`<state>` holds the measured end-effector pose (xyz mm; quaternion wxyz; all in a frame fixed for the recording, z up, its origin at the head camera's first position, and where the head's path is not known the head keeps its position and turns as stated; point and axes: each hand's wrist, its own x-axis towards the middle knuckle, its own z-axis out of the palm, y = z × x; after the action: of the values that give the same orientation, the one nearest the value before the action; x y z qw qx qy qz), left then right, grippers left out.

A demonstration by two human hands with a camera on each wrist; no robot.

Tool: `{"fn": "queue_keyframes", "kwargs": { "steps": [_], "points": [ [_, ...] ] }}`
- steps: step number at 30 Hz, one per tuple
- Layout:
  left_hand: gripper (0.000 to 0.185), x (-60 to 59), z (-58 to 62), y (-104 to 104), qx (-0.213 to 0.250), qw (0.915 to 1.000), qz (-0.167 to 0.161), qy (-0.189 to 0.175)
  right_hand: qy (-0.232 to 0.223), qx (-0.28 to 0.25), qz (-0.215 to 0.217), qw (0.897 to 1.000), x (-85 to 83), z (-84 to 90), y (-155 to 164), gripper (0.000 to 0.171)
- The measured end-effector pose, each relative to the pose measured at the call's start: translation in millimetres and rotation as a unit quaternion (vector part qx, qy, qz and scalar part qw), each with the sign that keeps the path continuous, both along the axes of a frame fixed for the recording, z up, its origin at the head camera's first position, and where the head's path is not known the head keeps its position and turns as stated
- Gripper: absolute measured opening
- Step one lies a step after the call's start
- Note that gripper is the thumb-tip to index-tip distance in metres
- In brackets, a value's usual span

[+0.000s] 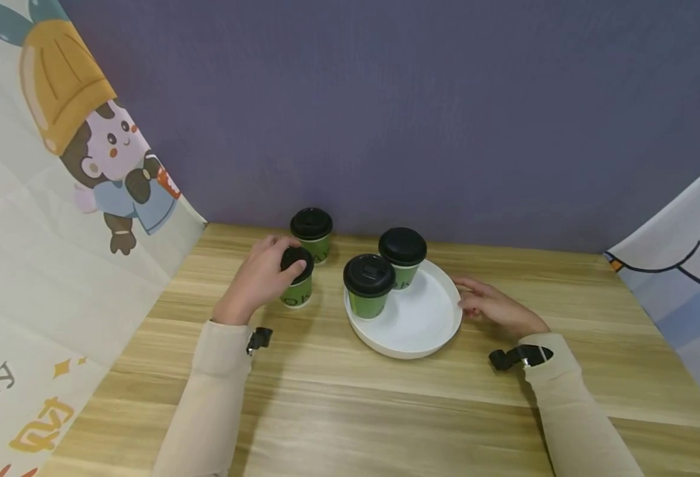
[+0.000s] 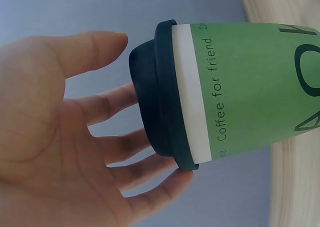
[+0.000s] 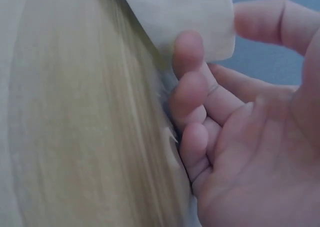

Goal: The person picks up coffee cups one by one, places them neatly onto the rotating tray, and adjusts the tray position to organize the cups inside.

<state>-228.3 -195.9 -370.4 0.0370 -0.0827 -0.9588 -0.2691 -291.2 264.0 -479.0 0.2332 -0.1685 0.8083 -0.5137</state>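
Observation:
My left hand [image 1: 269, 270] reaches over a green paper cup [image 1: 297, 286] with a black lid that stands on the wooden table. In the left wrist view the fingers [image 2: 150, 187] and thumb curl round the lid [image 2: 155, 97] of this cup [image 2: 250, 87]. A white round plate [image 1: 421, 318] carries two more lidded green cups [image 1: 369, 285] [image 1: 402, 257]. My right hand [image 1: 495, 306] rests on the table at the plate's right rim. Its loosely curled fingers [image 3: 187, 87] touch the plate's edge [image 3: 190, 12], with the thumb apart above it.
Another lidded green cup [image 1: 312, 233] stands behind the left hand, near the purple back wall. Printed cloth panels close off the left side [image 1: 57, 232] and the right side [image 1: 689, 265]. Bare wooden table [image 1: 355, 411] lies in front of the plate.

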Motion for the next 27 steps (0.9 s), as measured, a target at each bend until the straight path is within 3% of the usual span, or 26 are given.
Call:
{"fn": "queue_keyframes", "kwargs": {
  "steps": [5, 12, 17, 27],
  "points": [
    [0.049, -0.6, -0.8, -1.1, -0.006, 0.9999, -0.005, -0.008, -0.018, -0.014, 0.009, 1.000, -0.6, -0.8, 1.9, 0.058],
    [0.050, -1.4, -3.1, -0.2, -0.009, 0.9998, -0.002, -0.015, 0.010, -0.013, -0.015, 1.000, -0.9, -0.9, -1.0, 0.043],
    [0.051, -2.2, -3.6, 0.2, -0.010, 0.9999, 0.000, -0.012, 0.003, -0.007, -0.035, 0.999, -0.9, 1.2, -4.7, 0.035],
    [0.068, -3.9, -5.4, -0.9, -0.016, 0.9994, 0.002, -0.032, -0.017, -0.017, -0.035, 0.999, -0.7, 0.3, -3.3, 0.043]
  ]
}}
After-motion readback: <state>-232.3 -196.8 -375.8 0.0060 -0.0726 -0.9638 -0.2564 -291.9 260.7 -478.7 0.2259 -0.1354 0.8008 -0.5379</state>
